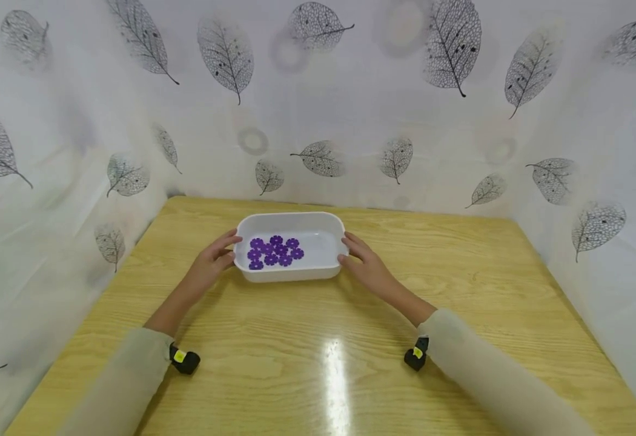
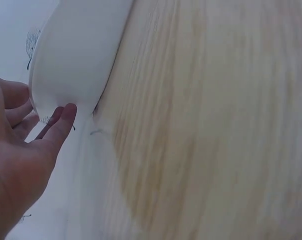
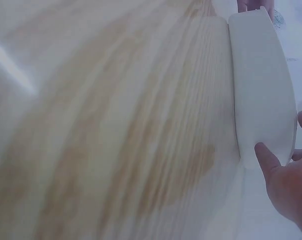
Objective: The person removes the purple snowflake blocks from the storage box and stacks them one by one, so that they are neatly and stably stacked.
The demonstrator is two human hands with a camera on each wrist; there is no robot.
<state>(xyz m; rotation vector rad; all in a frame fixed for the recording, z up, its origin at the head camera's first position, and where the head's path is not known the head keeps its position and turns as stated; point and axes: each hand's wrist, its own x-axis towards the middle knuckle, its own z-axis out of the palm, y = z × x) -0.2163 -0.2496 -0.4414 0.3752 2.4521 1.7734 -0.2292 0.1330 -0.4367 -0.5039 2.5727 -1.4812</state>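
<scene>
A white plastic tub (image 1: 296, 276) with rounded corners sits toward the far side of the table. Several purple flower-shaped discs (image 1: 271, 259) lie in its left half. My left hand (image 1: 207, 265) grips the tub's left end, fingers over the rim and thumb against the outer wall. At the opposite end my right hand (image 1: 371, 267) holds the rim the same way. In the left wrist view, the left thumb (image 2: 66, 117) presses the tub's side (image 2: 81, 50). The right wrist view shows the right thumb (image 3: 265, 155) on the outer wall (image 3: 260, 75).
The wooden table (image 1: 274, 339) has a bright light reflection near its front. A white curtain (image 1: 351, 121) with a leaf print hangs behind the table and along both sides. A small black wrist device (image 1: 186, 360) sits at each sleeve cuff.
</scene>
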